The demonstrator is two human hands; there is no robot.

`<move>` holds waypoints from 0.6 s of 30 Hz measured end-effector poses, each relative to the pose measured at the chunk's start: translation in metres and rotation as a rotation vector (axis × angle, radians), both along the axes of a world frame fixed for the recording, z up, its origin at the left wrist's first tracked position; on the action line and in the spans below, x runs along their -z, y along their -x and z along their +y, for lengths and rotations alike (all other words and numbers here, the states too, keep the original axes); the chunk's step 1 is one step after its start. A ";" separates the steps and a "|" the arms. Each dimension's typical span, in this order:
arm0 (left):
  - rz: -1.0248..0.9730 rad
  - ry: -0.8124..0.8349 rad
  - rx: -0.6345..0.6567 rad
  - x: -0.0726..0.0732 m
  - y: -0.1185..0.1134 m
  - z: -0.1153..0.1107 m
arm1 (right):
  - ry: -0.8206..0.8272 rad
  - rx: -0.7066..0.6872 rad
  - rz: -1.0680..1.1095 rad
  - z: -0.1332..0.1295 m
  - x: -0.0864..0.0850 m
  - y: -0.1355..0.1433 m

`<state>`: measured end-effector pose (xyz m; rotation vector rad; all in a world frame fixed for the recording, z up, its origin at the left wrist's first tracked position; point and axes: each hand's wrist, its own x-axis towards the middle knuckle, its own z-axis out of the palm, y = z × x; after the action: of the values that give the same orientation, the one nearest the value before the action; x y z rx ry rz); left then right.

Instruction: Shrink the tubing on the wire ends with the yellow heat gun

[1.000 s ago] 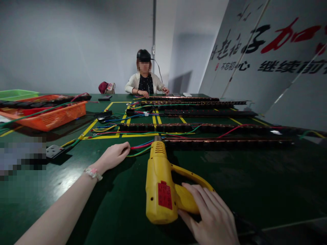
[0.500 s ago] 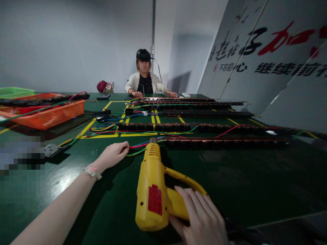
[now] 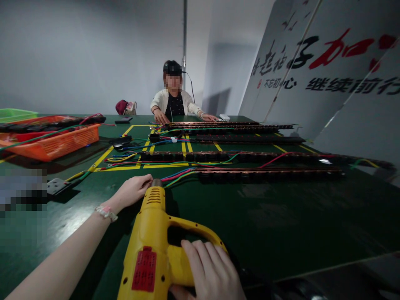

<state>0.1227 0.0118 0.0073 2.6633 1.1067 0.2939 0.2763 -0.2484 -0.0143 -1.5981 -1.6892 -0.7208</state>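
Observation:
My right hand [image 3: 212,271] is wrapped round the handle of a yellow heat gun [image 3: 146,237], which has a red label on its body. The gun's metal nozzle points away from me, close beside the fingers of my left hand [image 3: 134,191]. Those fingers pinch a bundle of coloured wires [image 3: 179,175], red, blue and green. From there the wires run right to a long black strip with copper-coloured edging [image 3: 268,175], lying on the green table [image 3: 281,225]. The nozzle partly hides the gripped wire ends.
Several similar long strips [image 3: 250,139] lie across the table behind. At left are an orange basket [image 3: 68,141] loaded with strips, a green basket [image 3: 18,114] and a grey socket block [image 3: 58,186]. A co-worker [image 3: 173,100] sits opposite, hands on the farthest strips.
The heat gun has moved left and nearer to me, its nozzle shifting along the wires to my left fingers. My left hand keeps its pinch. The co-worker's hand has shifted slightly left.

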 end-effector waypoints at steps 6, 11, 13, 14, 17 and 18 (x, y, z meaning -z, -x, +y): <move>-0.003 0.008 -0.009 0.001 0.001 0.001 | -0.017 -0.001 0.005 0.002 0.001 0.001; 0.005 0.024 -0.016 0.002 0.001 0.002 | -0.030 -0.013 0.013 0.003 -0.002 0.000; 0.003 0.022 -0.019 0.002 0.001 0.002 | -0.025 -0.022 0.011 0.003 -0.002 0.000; 0.002 0.022 -0.020 0.002 0.001 0.002 | -0.022 -0.025 0.011 0.002 -0.002 0.000; 0.002 0.021 -0.017 0.003 0.002 0.002 | -0.002 -0.033 0.025 0.002 -0.001 -0.002; 0.003 0.020 -0.016 0.003 0.002 0.002 | 0.000 -0.036 0.034 0.001 -0.001 -0.003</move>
<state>0.1208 0.0137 0.0047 2.6395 1.1258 0.2804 0.2798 -0.2470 -0.0130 -1.5676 -1.6890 -0.6726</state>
